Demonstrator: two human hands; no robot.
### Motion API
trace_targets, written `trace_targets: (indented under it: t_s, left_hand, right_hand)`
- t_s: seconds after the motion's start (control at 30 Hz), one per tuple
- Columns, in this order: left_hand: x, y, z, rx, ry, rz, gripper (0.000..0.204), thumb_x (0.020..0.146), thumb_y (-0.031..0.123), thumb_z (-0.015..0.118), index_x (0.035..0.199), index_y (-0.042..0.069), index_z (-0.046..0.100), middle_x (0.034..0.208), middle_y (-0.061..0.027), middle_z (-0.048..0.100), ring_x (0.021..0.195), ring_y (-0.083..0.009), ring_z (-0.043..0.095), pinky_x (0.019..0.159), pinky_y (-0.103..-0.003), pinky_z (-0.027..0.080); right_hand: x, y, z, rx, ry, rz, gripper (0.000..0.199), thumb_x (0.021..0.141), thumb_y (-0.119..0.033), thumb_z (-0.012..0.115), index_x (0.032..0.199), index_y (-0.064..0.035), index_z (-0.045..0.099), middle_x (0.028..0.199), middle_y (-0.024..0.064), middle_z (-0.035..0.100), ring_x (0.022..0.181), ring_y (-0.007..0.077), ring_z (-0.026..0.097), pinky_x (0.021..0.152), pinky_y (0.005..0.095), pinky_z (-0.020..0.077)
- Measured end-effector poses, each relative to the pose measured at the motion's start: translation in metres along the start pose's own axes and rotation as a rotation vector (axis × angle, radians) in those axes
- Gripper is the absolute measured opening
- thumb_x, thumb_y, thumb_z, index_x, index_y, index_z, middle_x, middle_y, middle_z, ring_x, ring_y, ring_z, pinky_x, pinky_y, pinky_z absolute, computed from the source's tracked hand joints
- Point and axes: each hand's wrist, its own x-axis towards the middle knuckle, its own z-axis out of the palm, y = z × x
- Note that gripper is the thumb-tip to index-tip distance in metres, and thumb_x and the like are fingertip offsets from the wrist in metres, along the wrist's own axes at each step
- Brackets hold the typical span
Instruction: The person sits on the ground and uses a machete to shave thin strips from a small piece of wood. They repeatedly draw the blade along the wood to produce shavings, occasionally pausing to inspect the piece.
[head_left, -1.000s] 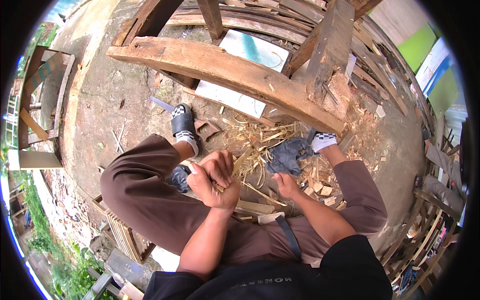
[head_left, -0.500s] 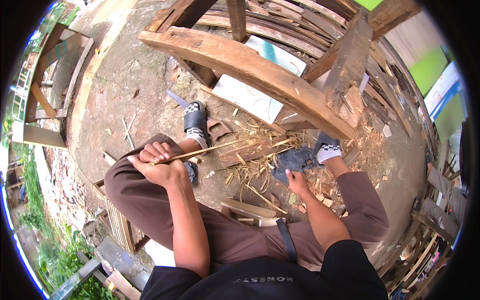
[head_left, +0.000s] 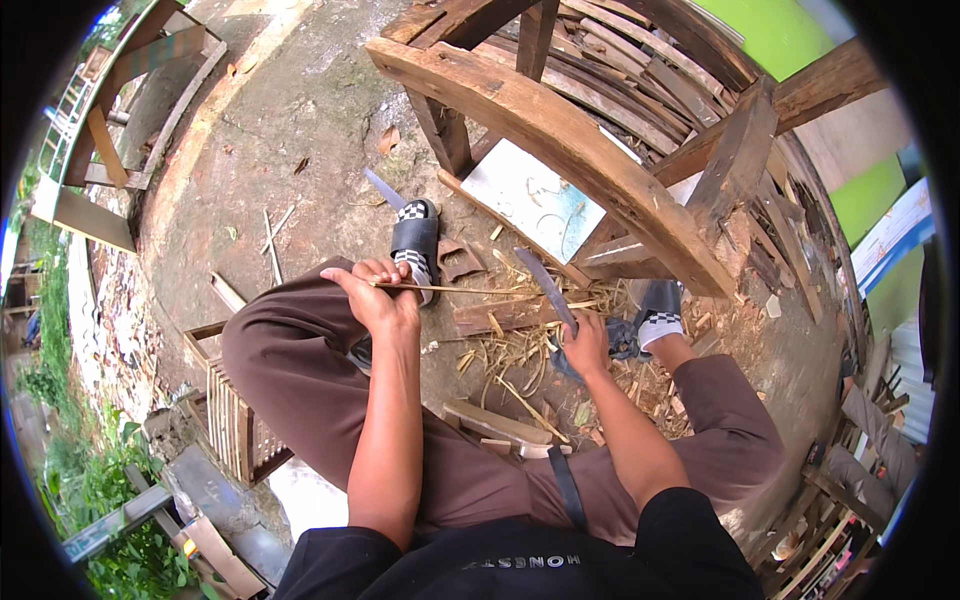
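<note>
My left hand is closed around one end of a thin bamboo strip, in front of my bent left knee. The strip runs level to the right, its far end close to the knife. In my right hand is the handle of a knife, its narrow, slightly curved blade slanting up and left. Whether blade and strip touch, I cannot tell. Beneath them a brown wooden block lies on the ground among pale curled shavings. A blue-grey cloth is bunched beside my right hand, partly hidden.
A heavy wooden frame stands just ahead, with a white board under it and stacked planks behind. A slatted wooden crate sits left of my knee. Wood offcuts lie between my legs. Another person's legs show at far right.
My left hand has come away from my knee, bringing the strip rightward and higher. My right hand has risen slightly; the knife blade now shows. The view has shifted a little.
</note>
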Motion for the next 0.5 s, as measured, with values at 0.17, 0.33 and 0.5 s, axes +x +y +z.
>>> trace_targets:
  t_s: [0.17, 0.33, 0.5]
  left_hand:
    - [-0.046, 0.003, 0.025, -0.003, -0.174, 0.003, 0.068, 0.101, 0.064, 0.034, 0.056, 0.012, 0.028, 0.053, -0.0026, 0.031, 0.049, -0.0171, 0.032, 0.055, -0.032, 0.035]
    - [-0.103, 0.01, 0.049, 0.088, -0.477, -0.063, 0.07, 0.101, 0.064, 0.031, 0.055, 0.011, 0.032, 0.054, -0.0017, 0.032, 0.051, -0.0153, 0.033, 0.053, -0.029, 0.031]
    - [-0.125, 0.039, 0.062, 0.169, -0.78, 0.236, 0.071, 0.104, 0.061, 0.023, 0.07, 0.006, 0.051, 0.072, -0.0059, 0.05, 0.072, -0.0184, 0.047, 0.072, -0.033, 0.04]
  right_hand:
    - [0.009, -0.101, -0.038, 0.146, -0.073, -0.416, 0.059, 0.09, -0.024, 0.073, 0.143, -0.0117, 0.049, 0.134, 0.0154, 0.056, 0.125, 0.0337, 0.054, 0.104, 0.0419, 0.0453]
    - [-0.012, -0.134, -0.029, 0.349, 0.098, -0.51, 0.03, 0.093, -0.02, 0.068, 0.117, -0.0025, 0.062, 0.116, 0.0164, 0.063, 0.101, 0.0389, 0.065, 0.084, 0.0454, 0.0528]
    - [-0.031, -0.147, -0.048, 0.418, 0.382, -0.575, 0.016, 0.095, -0.015, 0.063, 0.101, 0.0002, 0.063, 0.091, 0.0176, 0.068, 0.084, 0.039, 0.068, 0.071, 0.0438, 0.0532]
